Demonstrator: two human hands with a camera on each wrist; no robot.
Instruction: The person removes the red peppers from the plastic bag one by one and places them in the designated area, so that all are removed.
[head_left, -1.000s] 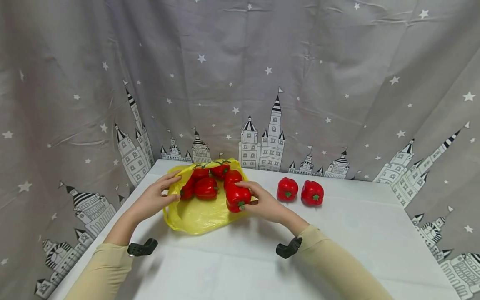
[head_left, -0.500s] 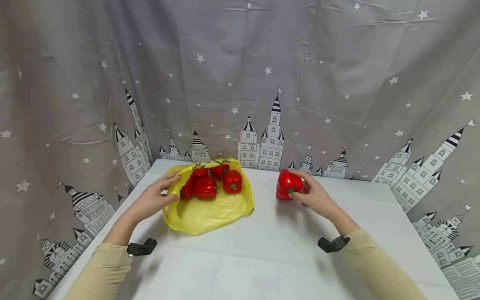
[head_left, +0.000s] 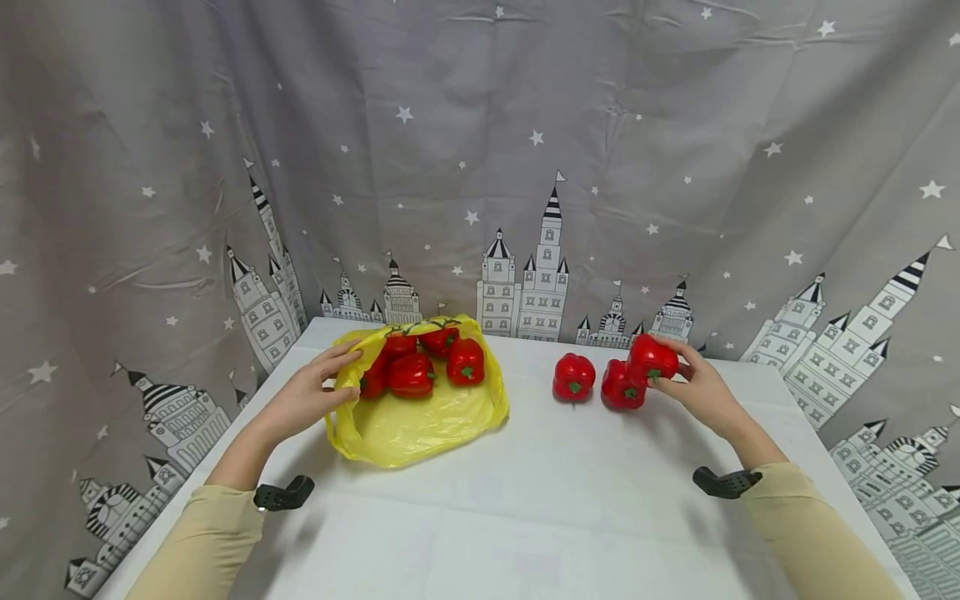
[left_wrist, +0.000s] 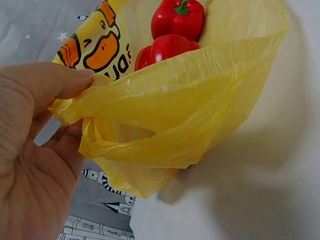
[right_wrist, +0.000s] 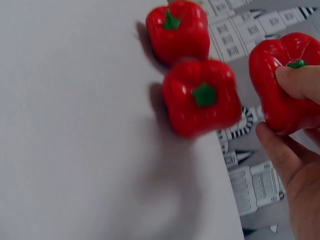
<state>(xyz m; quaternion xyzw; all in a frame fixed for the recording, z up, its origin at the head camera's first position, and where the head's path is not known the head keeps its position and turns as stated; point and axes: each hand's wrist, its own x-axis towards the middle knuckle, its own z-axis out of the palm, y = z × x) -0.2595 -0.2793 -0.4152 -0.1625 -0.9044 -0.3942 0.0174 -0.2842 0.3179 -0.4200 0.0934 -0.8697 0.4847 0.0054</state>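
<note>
At the near side of the white table [head_left: 480, 533], two pale sleeves [head_left: 201, 542] enter, each with a black wrist device [head_left: 283, 494] at its cuff. Left hand [head_left: 311, 398]: pinching the rim of a yellow bag [head_left: 405, 429] between thumb and fingers, holding up that side of its mouth. Right hand [head_left: 701, 392]: gripping a red pepper, the held pepper [head_left: 651, 358], with the thumb by its green stem. The right wrist view shows a gap between this pepper and the nearest one on the table.

Inside the bag, apparently five bagged peppers [head_left: 411, 377] lie grouped toward the back; some are partly hidden, so the count is not certain.

To the right of the bag and well apart from it, two loose peppers [head_left: 573, 377] rest just beside each other, stems facing the near side.

Progress, judged by position: two peppers are set down outside the bag, a third is outside but not yet released, and the bagged group is yet to be handled.

Beyond the table hangs a grey curtain [head_left: 450, 167] printed with stars and castles
</note>
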